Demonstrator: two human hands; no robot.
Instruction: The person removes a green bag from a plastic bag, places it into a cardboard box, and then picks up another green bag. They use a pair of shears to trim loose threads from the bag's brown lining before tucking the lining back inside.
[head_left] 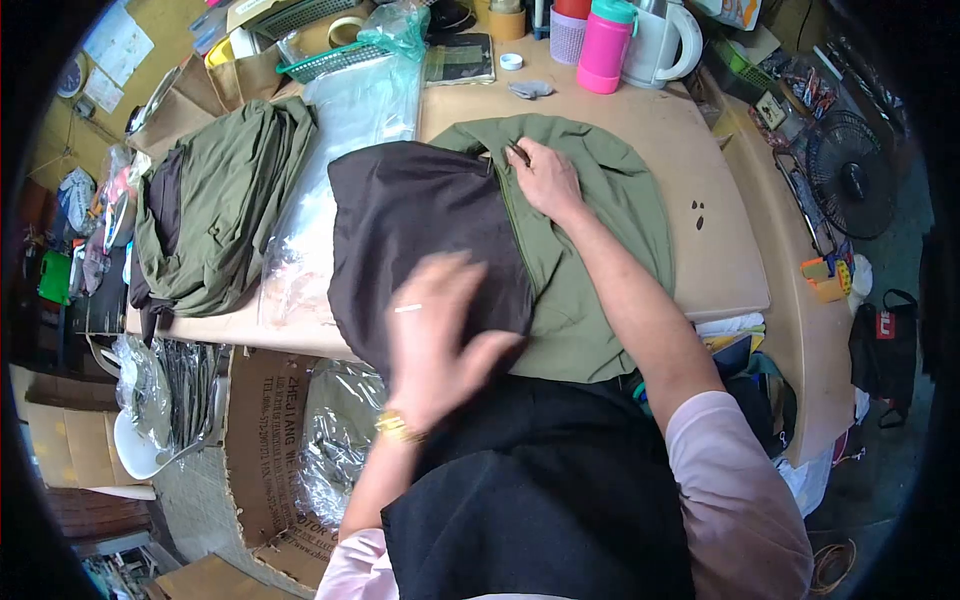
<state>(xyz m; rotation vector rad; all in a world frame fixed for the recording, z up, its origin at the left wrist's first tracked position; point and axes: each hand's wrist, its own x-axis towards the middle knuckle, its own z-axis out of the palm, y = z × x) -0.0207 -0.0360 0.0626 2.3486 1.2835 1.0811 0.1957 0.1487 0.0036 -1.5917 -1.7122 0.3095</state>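
Note:
On the table in front of me lies an olive green fabric piece (590,260), apparently a garment, with a dark brown panel (410,210) spread over its left side. A seam or zip edge runs between the two colours. My right hand (545,180) is closed at the upper part of this edge, resting on the green cloth. A small dark thing shows at its fingertips, too small to name. Blurred by motion, my left hand (435,340) is over the brown panel with thumb and fingers apart, holding nothing. Its wrist wears a gold-coloured band.
A pile of similar green pieces (230,200) lies at left, beside clear plastic sheets (350,130). Below the table edge stands a cardboard box (260,440) with plastic-wrapped items. A pink bottle (605,50) and a white kettle (660,45) stand at the back; a black fan (853,180) is at right.

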